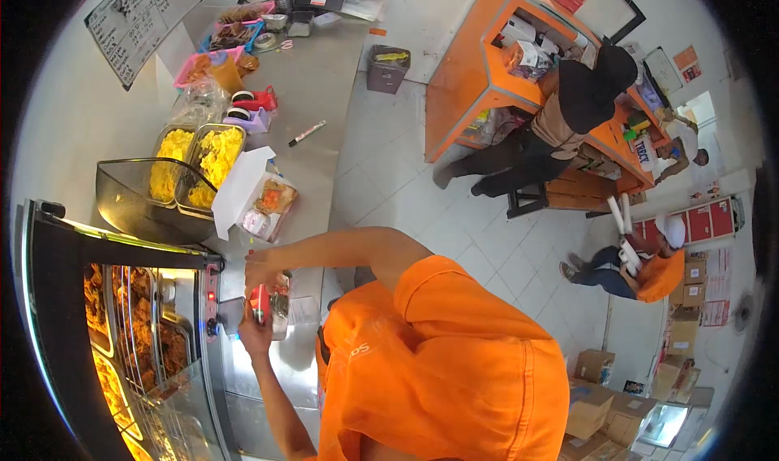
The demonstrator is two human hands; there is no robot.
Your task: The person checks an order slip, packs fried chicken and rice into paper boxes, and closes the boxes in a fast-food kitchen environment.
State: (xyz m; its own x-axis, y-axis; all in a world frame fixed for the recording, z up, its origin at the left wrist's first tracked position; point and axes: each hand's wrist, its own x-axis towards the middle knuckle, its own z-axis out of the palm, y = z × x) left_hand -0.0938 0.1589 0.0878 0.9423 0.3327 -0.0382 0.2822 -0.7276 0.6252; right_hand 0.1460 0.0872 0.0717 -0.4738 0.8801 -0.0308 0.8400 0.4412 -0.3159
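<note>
My left hand (256,331) is closed around the near side of a small red item (260,303) with a pale mark, whose kind I cannot make out. Just above it, my right hand (260,271) bends over the same spot, its fingertips partly hidden. Under and beside the red item lies a clear-lidded box (281,313) on the steel counter (312,177). Further along the counter, an open white carton (243,187) holds orange-coloured food and a round wrapped item (256,221).
A lit food warmer (146,323) stands at the left. Behind the carton are two trays of yellow food (215,165), tape dispensers (251,118), a marker (307,133) and coloured baskets (231,35). Across the floor, a person (560,120) leans at an orange counter (454,79); another (641,258) carries white rolls.
</note>
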